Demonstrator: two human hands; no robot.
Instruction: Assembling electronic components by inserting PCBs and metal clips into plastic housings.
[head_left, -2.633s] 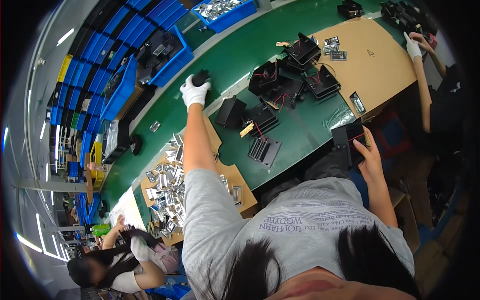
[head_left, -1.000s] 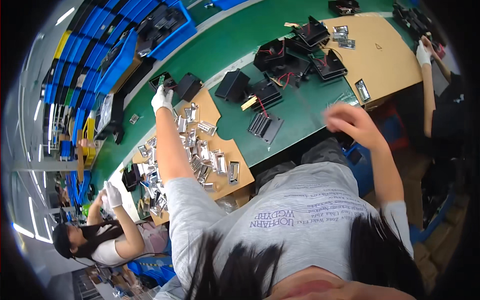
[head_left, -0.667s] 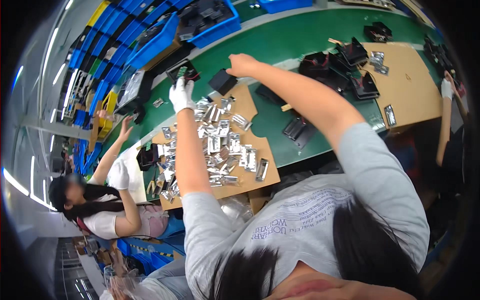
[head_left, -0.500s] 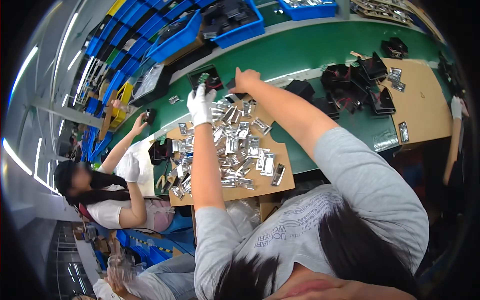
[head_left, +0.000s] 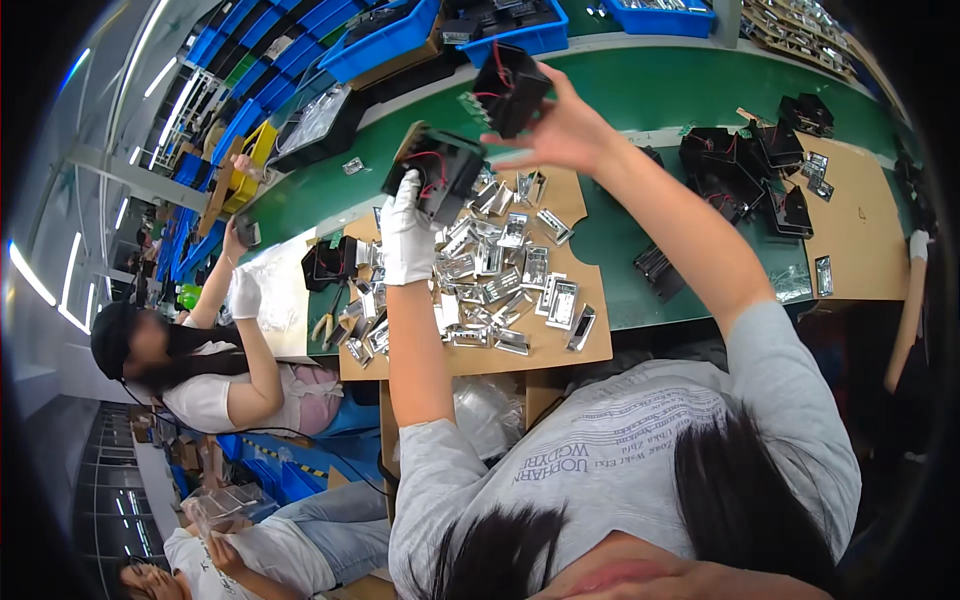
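My left hand (head_left: pixel 407 238), in a white glove, is closed on a black plastic housing (head_left: pixel 450 168); red wires curl inside its hollow side. Farther away and to the right, my bare right hand (head_left: pixel 572 128) grips a second black housing (head_left: pixel 510 88) with red wires and a small green circuit board (head_left: pixel 474 104) at its left edge. The two housings are close together, raised over the bench. Beneath them, a heap of shiny silver metal parts (head_left: pixel 490 262) covers a cardboard sheet (head_left: pixel 590 338).
More black housings (head_left: pixel 715 150) stand to the right, some by another cardboard sheet (head_left: pixel 862 240). Blue bins (head_left: pixel 385 45) line the far side of the green bench (head_left: pixel 620 95). A co-worker (head_left: pixel 215 370) sits at left beside pliers (head_left: pixel 322 325). Another person (head_left: pixel 250 550) is at lower left.
Both hands have lifted the black housings off the bench. My right hand has moved farther away and to the right, its housing turned so the red wires show.
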